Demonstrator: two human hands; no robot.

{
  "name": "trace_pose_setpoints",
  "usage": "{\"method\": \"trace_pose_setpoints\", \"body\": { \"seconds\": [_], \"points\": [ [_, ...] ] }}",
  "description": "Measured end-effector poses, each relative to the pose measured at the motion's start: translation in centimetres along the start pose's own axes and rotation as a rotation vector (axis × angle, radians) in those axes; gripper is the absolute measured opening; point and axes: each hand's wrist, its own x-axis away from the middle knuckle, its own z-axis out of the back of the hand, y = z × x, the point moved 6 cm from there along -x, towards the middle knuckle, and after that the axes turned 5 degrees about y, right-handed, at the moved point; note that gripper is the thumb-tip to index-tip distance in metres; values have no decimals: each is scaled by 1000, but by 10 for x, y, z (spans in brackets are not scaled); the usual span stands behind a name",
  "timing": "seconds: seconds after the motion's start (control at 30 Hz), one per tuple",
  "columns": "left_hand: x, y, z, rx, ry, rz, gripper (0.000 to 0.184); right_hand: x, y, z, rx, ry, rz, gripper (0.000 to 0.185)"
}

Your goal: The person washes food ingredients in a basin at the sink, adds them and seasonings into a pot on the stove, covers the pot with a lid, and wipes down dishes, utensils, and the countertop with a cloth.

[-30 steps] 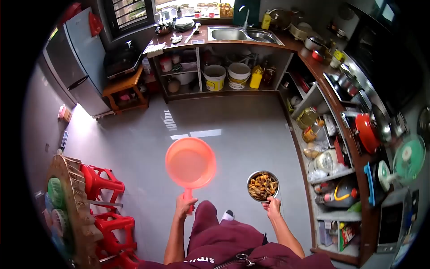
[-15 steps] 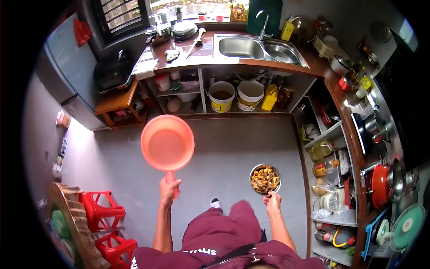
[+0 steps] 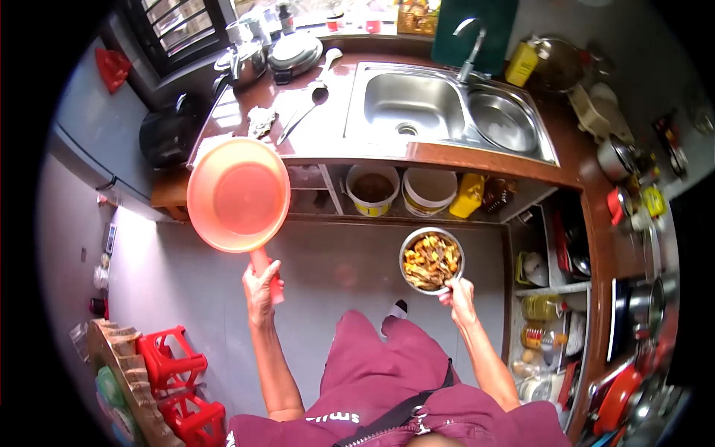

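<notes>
My left hand (image 3: 260, 289) is wrapped round the handle of an orange plastic water scoop (image 3: 238, 195); no solid food shows inside it. With fingers closed on its rim, my right hand (image 3: 458, 296) holds a round metal bowl (image 3: 403, 277). Chopped brown and yellow-orange pieces of food (image 3: 430, 261) fill the bowl; I cannot tell their exact kind. Both vessels are held over the floor, in front of the counter. Ahead is a steel double sink (image 3: 410, 104) with a raised tap (image 3: 471, 52).
White buckets (image 3: 430, 192) and a yellow jug (image 3: 468, 195) stand under the counter. A ladle (image 3: 304, 112) and a pressure cooker (image 3: 242, 63) are on top, left of the sink. Red stools (image 3: 173, 359) stand at lower left. Shelves with bottles (image 3: 542, 307) line the right side.
The counter and sink have come closer as I step forward. The scoop has moved up and left in view; the bowl has risen slightly. Both hands keep their holds.
</notes>
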Motion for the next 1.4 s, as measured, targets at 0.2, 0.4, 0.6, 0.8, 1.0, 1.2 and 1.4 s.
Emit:
{"method": "trace_pose_setpoints", "body": {
  "seconds": [0.2, 0.4, 0.6, 0.8, 1.0, 1.2, 1.4],
  "points": [
    [-51, 25, -18, 26, 144, 18, 32, -95, -105, -167, 27, -352, 61, 14],
    [-138, 51, -35, 34, 234, 4, 30, -163, -148, -339, 39, -526, 87, 17],
    [-234, 89, -50, 22, 256, 0, 30, -209, -155, -444, 214, -657, -23, 18],
    [-299, 109, -76, -1, 227, 15, 29, -236, -217, -448, 720, -455, 1037, 27],
    [-325, 115, -110, -5, 207, 29, 30, -249, -212, -496, 1156, -546, 1685, 46],
    [-314, 120, -151, -8, 224, 11, 29, -286, -208, -495, 1071, -610, 1521, 60],
    [-301, 116, -212, -42, 211, 20, 27, -420, -242, -402, 1355, -240, 935, 58]
  ]
}}
